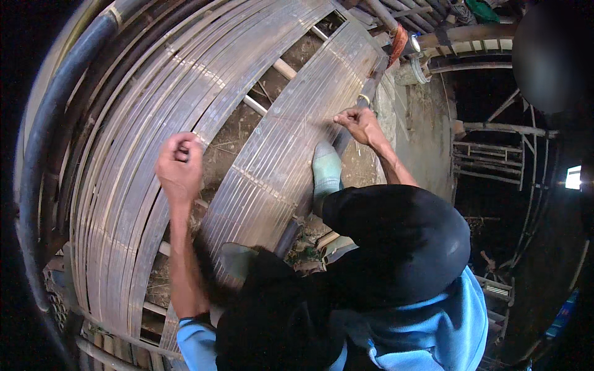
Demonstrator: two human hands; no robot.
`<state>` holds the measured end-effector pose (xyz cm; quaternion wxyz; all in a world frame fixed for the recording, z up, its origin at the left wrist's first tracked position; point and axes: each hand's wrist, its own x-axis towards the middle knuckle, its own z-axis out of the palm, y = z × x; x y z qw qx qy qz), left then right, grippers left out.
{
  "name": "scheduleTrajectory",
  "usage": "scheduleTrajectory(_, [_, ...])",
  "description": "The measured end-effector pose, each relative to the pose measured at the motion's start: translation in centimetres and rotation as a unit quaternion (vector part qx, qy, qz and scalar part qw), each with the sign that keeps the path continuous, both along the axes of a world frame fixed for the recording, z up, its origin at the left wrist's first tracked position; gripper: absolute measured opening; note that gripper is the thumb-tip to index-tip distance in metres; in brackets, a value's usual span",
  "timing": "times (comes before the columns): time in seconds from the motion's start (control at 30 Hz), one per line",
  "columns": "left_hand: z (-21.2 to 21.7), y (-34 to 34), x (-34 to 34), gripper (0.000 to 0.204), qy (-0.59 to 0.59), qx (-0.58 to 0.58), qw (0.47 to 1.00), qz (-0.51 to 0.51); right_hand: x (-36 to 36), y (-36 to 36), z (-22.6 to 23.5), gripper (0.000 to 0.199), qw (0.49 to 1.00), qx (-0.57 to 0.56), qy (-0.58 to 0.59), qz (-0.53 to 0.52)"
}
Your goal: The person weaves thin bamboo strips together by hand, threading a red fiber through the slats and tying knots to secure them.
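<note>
Spanning pale poles point(284, 69) in dim surroundings, two slatted sections point(275, 154) lie alongside; left hand point(179, 167) hovers by one's inner edge, right hand point(362, 127) by the other's outer edge, fingers narrowly curled, any hold impossible to tell.

Pale slats point(272, 154) catch soft light while the margins sink to black, a white patch point(573, 177) glares at far right below a grey blur point(547, 55), and edges bow toward the rim.

Left grip point(179, 164): curled, palm hidden. Right grip point(356, 123): contents, if any, too small to tell. Blue garment point(433, 328) cut off by lower edge. Upper right: grey patch point(547, 59) blurred.
</note>
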<state>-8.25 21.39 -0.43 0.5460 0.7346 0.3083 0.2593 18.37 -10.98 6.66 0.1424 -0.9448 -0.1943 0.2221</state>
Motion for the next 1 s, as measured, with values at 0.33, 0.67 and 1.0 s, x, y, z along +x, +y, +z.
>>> scheduleTrajectory(0.33, [3.7,5.7,-1.9,0.017,0.057,0.049,0.997,0.004,-0.4,7.7,6.7,0.023,0.846,0.014,0.416,0.332])
scheduleTrajectory(0.67, [2.3,6.0,-9.6,0.02,0.199,-0.001,0.975,0.096,29.5,-11.6,-7.4,0.031,0.976,0.165,0.068,-0.122])
scheduleTrajectory(1.0, [11.4,4.4,2.5,0.009,0.314,0.038,0.947,0.054,41.1,-18.1,-11.0,0.081,0.934,0.121,-0.232,-0.242])
